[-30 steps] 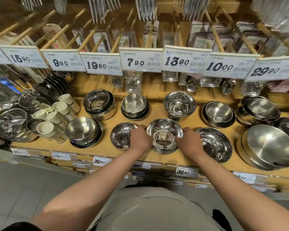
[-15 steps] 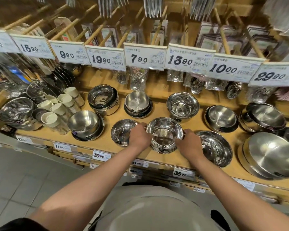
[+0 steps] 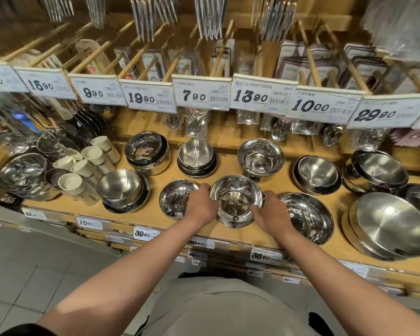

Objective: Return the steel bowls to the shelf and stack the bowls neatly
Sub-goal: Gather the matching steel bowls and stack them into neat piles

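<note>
Both hands grip a stack of shiny steel bowls (image 3: 237,202) that sits on the wooden shelf (image 3: 155,214), near its front edge and about midway along it. The left hand (image 3: 200,207) has its fingers curled over the stack's left rim, and the right hand (image 3: 270,212) holds the right rim in the same way (the fingertips themselves are mostly hidden behind the knuckles). Just left of the stack, partly covered by the left hand, lies a single small polished bowl (image 3: 174,201); just right of it rests a wider shallow bowl (image 3: 307,218), apart from the right hand. Farther back on the shelf stand three more piles: a straight-sided bowl stack (image 3: 147,151), a matte bowl stack (image 3: 197,157) and a footed glossy bowl (image 3: 261,157). At the far left, white-lidded jars (image 3: 83,166) lie on their sides beside a brushed bowl (image 3: 121,189). A large brushed bowl (image 3: 389,226) tilts at the right end. Above the shelf hangs a row of price tags (image 3: 201,93), one reading 7.90.
</note>
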